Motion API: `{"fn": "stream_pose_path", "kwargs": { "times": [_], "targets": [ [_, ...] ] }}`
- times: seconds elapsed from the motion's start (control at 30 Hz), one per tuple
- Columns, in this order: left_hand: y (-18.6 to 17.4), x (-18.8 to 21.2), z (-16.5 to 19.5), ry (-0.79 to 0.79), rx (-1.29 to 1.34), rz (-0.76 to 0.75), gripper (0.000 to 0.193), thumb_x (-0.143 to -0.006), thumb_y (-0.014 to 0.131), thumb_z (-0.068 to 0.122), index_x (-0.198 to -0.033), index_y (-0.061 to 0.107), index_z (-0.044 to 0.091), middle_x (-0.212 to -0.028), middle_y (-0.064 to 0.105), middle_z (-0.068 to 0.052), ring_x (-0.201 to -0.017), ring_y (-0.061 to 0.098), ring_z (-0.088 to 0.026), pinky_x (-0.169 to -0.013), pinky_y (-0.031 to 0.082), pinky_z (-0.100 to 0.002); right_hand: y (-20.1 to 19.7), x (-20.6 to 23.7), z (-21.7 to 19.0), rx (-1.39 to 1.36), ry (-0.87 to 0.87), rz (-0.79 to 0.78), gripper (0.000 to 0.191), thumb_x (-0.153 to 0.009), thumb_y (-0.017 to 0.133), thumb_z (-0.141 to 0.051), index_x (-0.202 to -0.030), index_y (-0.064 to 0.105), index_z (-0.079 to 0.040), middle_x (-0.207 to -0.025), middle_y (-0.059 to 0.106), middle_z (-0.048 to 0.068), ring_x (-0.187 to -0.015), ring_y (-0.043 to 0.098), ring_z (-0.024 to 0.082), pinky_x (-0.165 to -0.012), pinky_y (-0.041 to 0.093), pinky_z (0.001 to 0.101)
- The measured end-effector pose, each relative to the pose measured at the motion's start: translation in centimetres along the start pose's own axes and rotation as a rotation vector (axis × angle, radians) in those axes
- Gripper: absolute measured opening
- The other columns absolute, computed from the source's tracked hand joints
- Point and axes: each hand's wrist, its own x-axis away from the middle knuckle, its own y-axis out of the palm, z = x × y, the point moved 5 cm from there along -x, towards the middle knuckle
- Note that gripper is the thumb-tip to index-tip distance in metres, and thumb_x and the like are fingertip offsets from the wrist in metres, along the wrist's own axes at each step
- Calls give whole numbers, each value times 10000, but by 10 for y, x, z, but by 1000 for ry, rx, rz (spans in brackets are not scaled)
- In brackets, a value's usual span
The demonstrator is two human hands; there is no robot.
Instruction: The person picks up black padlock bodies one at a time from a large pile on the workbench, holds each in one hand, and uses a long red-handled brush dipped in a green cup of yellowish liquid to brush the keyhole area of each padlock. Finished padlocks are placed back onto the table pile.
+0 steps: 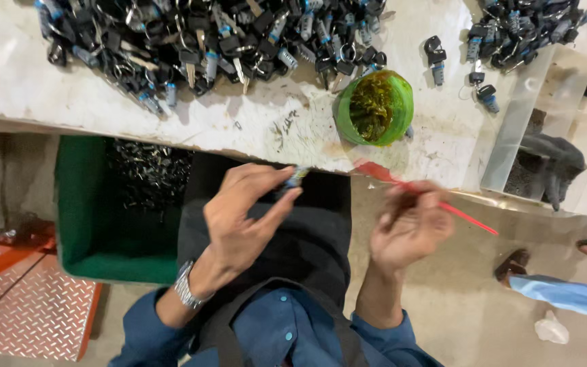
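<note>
The left hand (239,217) pinches a small bluish metal lock part (297,175) between thumb and fingertips, just under the table edge. At 3 o'clock of it, the right hand (409,228), blurred, curls its fingers around a thin red stick (436,202). At 12 o'clock sits a round green cup (374,109) of yellowish grease on the scuffed white table (253,122). Beyond lies a heap of black-headed keys and lock cylinders (212,41). At 9 o'clock stands a green bin (79,204).

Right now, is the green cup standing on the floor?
No, the green cup stands on the white table, near its edge.
</note>
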Motion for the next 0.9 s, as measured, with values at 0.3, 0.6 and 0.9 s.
{"fn": "stream_pose_path", "kwargs": {
  "times": [0.3,0.6,0.9],
  "targets": [
    [-15,-13,-13,90,-534,-9,372,-879,788,-7,-1189,776,198,-1356,618,-6,-1331,453,-279,-1106,376,-409,22,-36,-1,308,-17,-96,179,-1107,571,-119,-1202,625,23,-906,706,155,-540,496,81,-476,357,218],
    [19,-112,-45,420,-626,-35,211,-945,820,191,-1155,800,179,-1346,583,-65,-1258,475,-302,-999,300,-478,71,18,6,704,-61,-525,108,-997,718,-50,-1105,721,-45,-1037,729,72,-807,658,108,-691,513,226],
    [-21,-87,-34,-89,260,264,183,-1184,564,153,-1216,639,-11,-900,521,-33,-705,362,-88,-645,301,-222,136,22,12,1229,-503,-818,395,-849,859,-104,-1230,752,-121,-1129,686,101,-714,651,226,-630,528,346]
  ]
}}
